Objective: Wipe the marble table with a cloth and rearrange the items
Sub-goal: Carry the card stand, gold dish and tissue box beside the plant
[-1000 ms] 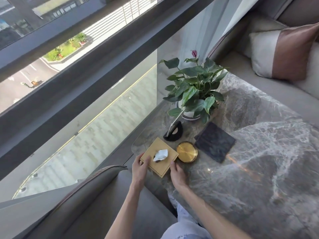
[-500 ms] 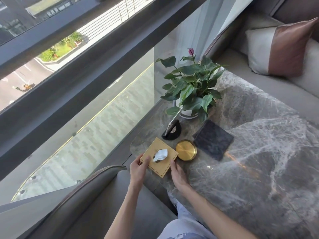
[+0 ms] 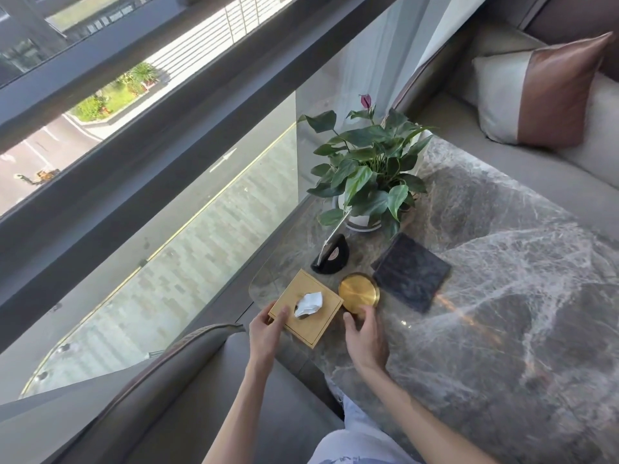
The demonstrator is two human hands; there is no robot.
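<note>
Fingers of the left hand (image 3: 268, 324) clasp the wooden tissue box (image 3: 306, 308) (light, rigid; hold its sides); right hand (image 3: 363, 333) open, touching the brass tray (image 3: 358, 292).

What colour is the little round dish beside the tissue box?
Shiny brass gold, the round dish, seen in the head view.

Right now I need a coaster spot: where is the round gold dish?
In the head view the gold dish sits near the marble table's left edge, between the tissue box and the dark square mat, at the right hand's fingertips.
</note>
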